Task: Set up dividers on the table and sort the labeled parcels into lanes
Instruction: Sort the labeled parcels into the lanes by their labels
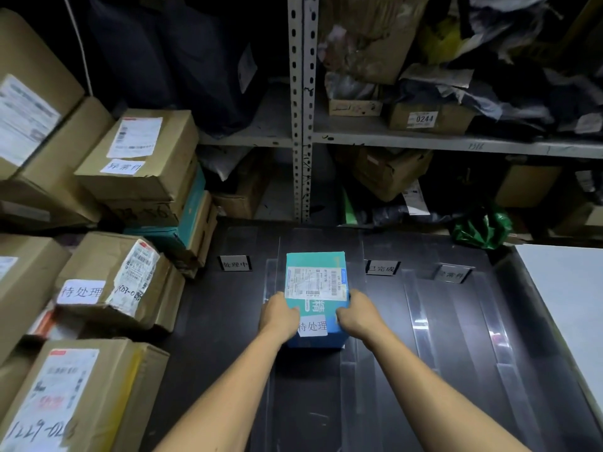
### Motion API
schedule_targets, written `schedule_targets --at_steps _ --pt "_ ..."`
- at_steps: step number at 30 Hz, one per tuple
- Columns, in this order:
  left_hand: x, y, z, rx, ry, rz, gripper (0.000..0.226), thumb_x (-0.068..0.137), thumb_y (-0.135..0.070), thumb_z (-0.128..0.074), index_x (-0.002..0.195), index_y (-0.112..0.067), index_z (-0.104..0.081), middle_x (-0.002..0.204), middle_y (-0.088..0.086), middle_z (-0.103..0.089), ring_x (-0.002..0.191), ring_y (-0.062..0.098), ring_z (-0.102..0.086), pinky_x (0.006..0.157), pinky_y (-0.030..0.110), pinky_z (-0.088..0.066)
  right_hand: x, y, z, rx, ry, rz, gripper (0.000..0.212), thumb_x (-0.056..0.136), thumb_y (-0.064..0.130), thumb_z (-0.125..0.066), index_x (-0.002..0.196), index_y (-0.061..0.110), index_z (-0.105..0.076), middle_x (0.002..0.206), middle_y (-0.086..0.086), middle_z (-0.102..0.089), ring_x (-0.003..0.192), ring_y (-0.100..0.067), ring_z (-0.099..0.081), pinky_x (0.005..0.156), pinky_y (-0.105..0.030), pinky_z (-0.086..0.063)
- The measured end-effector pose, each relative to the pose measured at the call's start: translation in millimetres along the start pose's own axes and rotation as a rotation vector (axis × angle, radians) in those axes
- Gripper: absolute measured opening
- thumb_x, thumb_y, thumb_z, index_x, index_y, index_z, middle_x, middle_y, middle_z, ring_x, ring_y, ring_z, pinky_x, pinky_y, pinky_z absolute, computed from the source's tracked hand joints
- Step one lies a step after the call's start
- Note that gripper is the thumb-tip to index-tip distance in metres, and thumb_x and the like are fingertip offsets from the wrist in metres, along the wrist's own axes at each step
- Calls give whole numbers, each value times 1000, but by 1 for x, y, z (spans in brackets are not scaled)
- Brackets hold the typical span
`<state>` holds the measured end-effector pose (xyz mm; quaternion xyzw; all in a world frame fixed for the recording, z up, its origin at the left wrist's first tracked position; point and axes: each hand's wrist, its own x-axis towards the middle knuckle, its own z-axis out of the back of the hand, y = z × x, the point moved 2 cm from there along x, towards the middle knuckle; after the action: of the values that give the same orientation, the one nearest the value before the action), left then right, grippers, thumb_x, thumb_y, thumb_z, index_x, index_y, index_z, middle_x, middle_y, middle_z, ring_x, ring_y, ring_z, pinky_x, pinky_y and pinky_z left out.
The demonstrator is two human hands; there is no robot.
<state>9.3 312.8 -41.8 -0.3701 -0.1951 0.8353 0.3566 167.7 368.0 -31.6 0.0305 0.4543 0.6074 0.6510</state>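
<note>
A teal parcel (315, 282) with a white shipping label and a white handwritten tag sits on the dark table (222, 321), in the lane between two clear dividers (354, 321). My left hand (280, 314) grips its left side and my right hand (357, 313) grips its right side, thumbs on top. Small lane signs stand at the back: one at the left (235, 264), one right of the parcel (382, 267) and one farther right (453, 274). More clear dividers (421, 321) lie along the table to the right.
Brown labelled cartons are stacked at the left (137, 158), with another (107, 282) and a front one (75, 396) below. A metal shelf rack (301, 109) full of parcels stands behind the table. A green bag (483, 226) and a white board (567, 288) are at the right.
</note>
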Motion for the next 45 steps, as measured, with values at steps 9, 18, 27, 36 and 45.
schedule_targets --at_steps 9,18,27,36,45 --pt "-31 -4 27 -171 -101 -72 39 94 -12 -56 132 -18 -53 128 0 -61 104 13 -60 86 29 -54 -37 24 1 -23 -165 184 43 92 10 -50 135 11 -49 135 -12 -57 118 -29 -57 84 -28 -43" --pt "-125 61 141 -346 -264 -157 21 93 -19 -58 112 -23 -65 106 -9 -66 96 3 -61 80 14 -44 -121 110 -70 -34 28 564 51 95 28 -57 143 13 -45 140 -7 -56 126 -22 -54 105 -32 -41" --pt "-196 213 245 -427 -519 -55 17 92 -9 -58 100 -24 -65 98 -13 -67 94 2 -63 84 17 -49 -198 139 -188 -17 335 512 48 96 37 -56 139 19 -47 126 -1 -63 108 -16 -64 97 -41 -51" --pt "-193 310 254 -292 -390 64 35 94 -9 -54 128 -14 -60 127 1 -63 117 14 -56 97 24 -40 -214 135 -291 150 366 230 58 96 43 -52 147 28 -29 114 12 -63 80 -3 -60 66 -23 -45" --pt "-196 317 249 -269 -431 -17 37 93 -13 -58 130 -16 -57 129 2 -60 119 20 -54 99 32 -43 -223 126 -314 221 333 164 68 91 40 -60 149 33 -24 124 5 -66 106 -13 -65 72 -24 -49"
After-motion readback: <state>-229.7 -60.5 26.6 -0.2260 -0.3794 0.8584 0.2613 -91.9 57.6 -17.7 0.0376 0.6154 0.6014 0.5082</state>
